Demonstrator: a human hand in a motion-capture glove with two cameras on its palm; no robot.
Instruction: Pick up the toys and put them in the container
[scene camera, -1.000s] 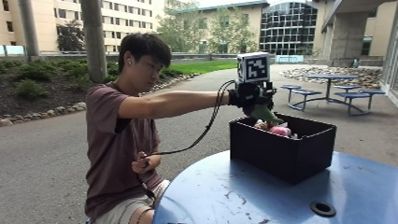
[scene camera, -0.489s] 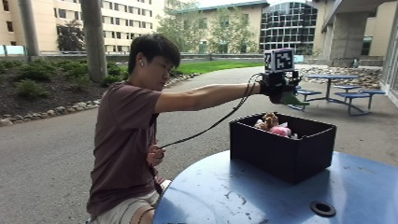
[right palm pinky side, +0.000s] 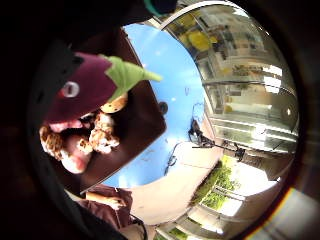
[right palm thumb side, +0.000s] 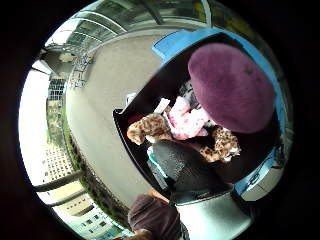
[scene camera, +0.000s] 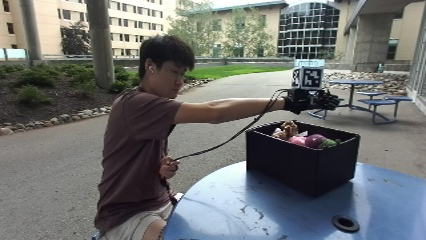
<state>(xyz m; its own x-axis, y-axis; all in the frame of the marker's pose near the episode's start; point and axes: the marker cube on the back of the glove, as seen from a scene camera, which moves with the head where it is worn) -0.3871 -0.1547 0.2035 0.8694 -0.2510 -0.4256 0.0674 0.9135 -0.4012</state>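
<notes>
Hovering my right hand (scene camera: 318, 99), fingers spread and empty, above the box (scene camera: 303, 159) on the bench (scene camera: 266, 210), since the eggplant toy (scene camera: 315, 140) already lies inside with the others.

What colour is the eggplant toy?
Purple, with a green top; the eggplant toy shows best in the little finger side palm view.

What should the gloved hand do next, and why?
Probably draw the right hand back to look for more toys: it hovers above the black container holding nothing, and the purple eggplant toy lies inside on the other plush toys.
</notes>
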